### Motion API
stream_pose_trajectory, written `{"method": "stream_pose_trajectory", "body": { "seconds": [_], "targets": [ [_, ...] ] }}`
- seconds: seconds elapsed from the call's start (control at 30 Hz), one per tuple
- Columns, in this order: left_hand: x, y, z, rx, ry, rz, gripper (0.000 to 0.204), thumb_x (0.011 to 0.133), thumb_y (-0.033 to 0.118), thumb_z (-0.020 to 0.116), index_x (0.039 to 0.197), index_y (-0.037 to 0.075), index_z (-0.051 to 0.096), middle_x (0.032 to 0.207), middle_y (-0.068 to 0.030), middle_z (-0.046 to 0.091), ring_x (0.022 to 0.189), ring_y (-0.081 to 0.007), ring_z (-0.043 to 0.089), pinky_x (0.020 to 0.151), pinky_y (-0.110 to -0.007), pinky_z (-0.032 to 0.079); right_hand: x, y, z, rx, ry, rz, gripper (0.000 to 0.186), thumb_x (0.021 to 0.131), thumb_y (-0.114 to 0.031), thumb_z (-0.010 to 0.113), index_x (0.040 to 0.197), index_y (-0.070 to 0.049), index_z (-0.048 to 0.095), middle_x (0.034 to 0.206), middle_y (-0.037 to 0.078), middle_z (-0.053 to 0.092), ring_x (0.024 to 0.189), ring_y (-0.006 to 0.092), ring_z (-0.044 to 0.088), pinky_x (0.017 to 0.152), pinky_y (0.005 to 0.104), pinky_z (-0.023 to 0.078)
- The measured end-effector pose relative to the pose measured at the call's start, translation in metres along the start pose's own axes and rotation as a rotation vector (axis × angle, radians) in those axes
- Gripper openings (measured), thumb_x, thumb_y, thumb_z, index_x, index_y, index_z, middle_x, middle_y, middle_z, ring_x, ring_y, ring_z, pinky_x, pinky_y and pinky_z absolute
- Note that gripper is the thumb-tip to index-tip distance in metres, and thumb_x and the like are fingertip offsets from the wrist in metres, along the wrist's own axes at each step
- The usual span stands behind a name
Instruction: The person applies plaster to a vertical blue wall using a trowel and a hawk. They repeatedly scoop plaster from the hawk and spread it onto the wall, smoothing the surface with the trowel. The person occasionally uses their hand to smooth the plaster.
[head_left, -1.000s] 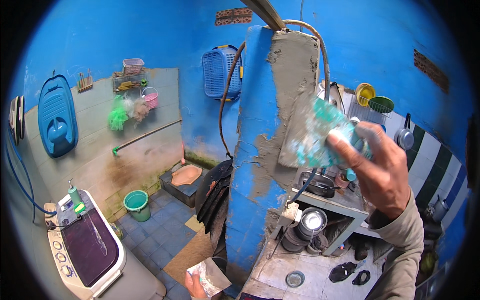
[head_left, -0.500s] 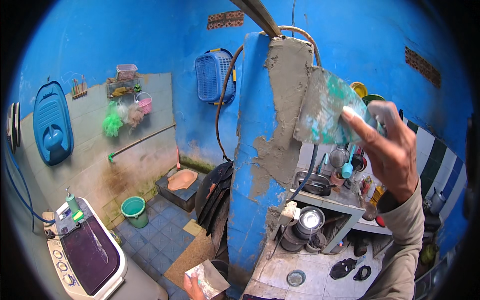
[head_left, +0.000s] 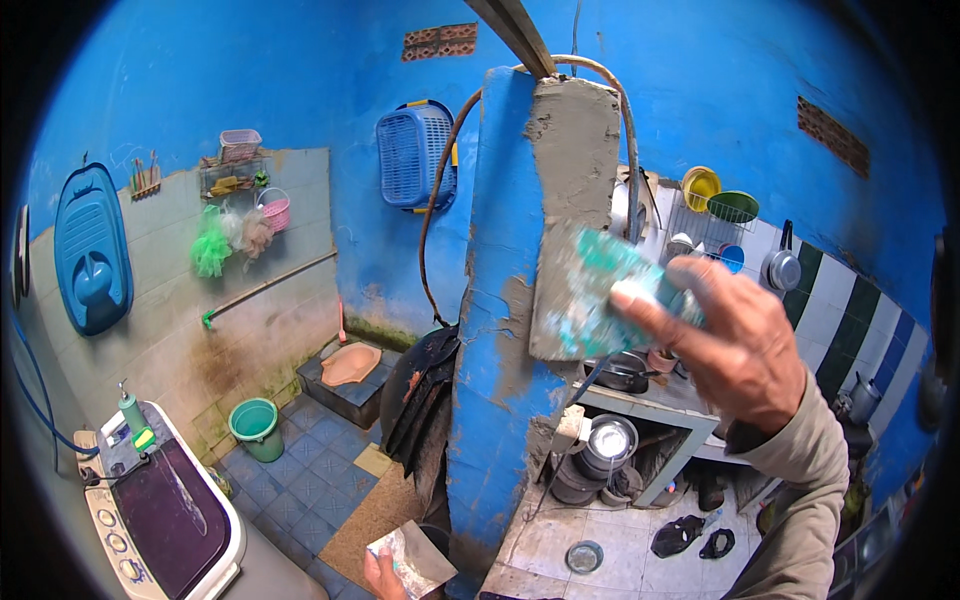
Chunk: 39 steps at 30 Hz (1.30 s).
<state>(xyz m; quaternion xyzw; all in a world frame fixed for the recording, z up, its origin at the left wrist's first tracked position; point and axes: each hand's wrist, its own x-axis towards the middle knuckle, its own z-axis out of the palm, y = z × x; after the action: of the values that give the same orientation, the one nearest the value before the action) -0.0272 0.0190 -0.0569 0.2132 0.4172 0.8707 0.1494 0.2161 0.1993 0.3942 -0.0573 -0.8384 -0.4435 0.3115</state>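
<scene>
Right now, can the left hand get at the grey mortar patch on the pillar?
Probably not without a move. The left hand sits low at the frame's bottom edge, holding a small flat board, so it is occupied. The mortar patch is high on the pillar, where the right hand presses a float.

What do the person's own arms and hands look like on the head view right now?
The right hand is bare, with no glove, ring or watch showing. Its forearm wears a long khaki-beige sleeve of soft cloth, loosely creased, with a cuff at the wrist. The left hand is also bare and only partly in view at the lower edge; its arm and any sleeve are out of view.
</scene>
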Motion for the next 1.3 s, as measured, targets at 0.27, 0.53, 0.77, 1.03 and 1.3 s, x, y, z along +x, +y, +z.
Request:
{"method": "stream_pose_trajectory", "body": {
  "seconds": [0.27, 0.53, 0.77, 1.03, 1.3],
  "targets": [
    [-0.018, 0.005, -0.021, 0.399, 0.122, -0.057, 0.038, 0.102, 0.027, 0.048, 0.115, -0.006, 0.061, 0.110, -0.0173, 0.066, 0.101, -0.0288, 0.062, 0.088, -0.039, 0.047, -0.016, 0.014, -0.011, 0.076, 0.159, 0.016, 0.057, 0.080, -0.010, 0.074, 0.131, -0.032, 0.064, 0.099, 0.006, 0.060, 0.078, 0.0169, 0.062, 0.058, 0.0320, 0.054],
    [-0.019, 0.006, -0.019, 0.477, 0.181, -0.115, 0.042, 0.102, 0.030, 0.048, 0.117, -0.007, 0.061, 0.111, -0.0204, 0.066, 0.100, -0.0329, 0.062, 0.089, -0.041, 0.047, -0.008, 0.026, -0.014, 0.040, 0.159, 0.081, 0.057, 0.077, -0.007, 0.075, 0.128, -0.030, 0.067, 0.100, 0.010, 0.057, 0.083, 0.0236, 0.064, 0.067, 0.0361, 0.060],
    [-0.017, -0.010, -0.023, 0.333, 0.170, -0.154, 0.042, 0.101, 0.032, 0.049, 0.114, -0.005, 0.062, 0.110, -0.0167, 0.067, 0.098, -0.0281, 0.063, 0.086, -0.039, 0.049, 0.002, 0.013, -0.006, 0.007, 0.096, 0.066, 0.056, 0.084, -0.004, 0.067, 0.132, -0.032, 0.062, 0.103, 0.011, 0.057, 0.083, 0.0235, 0.065, 0.069, 0.0350, 0.061],
    [-0.011, 0.008, 0.000, 0.042, 0.016, -0.035, 0.041, 0.097, 0.021, 0.051, 0.128, -0.005, 0.052, 0.119, -0.0147, 0.063, 0.105, -0.0231, 0.063, 0.093, -0.036, 0.048, -0.013, -0.010, -0.005, -0.014, -0.123, -0.071, 0.060, 0.089, -0.008, 0.060, 0.146, -0.022, 0.048, 0.109, 0.012, 0.053, 0.085, 0.0205, 0.058, 0.062, 0.0322, 0.047],
    [-0.019, -0.004, -0.023, 0.300, 0.146, -0.116, 0.040, 0.102, 0.031, 0.048, 0.115, -0.004, 0.062, 0.110, -0.0150, 0.067, 0.100, -0.0264, 0.062, 0.089, -0.038, 0.048, -0.027, -0.008, -0.016, -0.023, 0.014, -0.020, 0.048, 0.088, -0.018, 0.067, 0.134, -0.033, 0.061, 0.104, 0.007, 0.060, 0.078, 0.0161, 0.061, 0.060, 0.0307, 0.052]
  ]
}}
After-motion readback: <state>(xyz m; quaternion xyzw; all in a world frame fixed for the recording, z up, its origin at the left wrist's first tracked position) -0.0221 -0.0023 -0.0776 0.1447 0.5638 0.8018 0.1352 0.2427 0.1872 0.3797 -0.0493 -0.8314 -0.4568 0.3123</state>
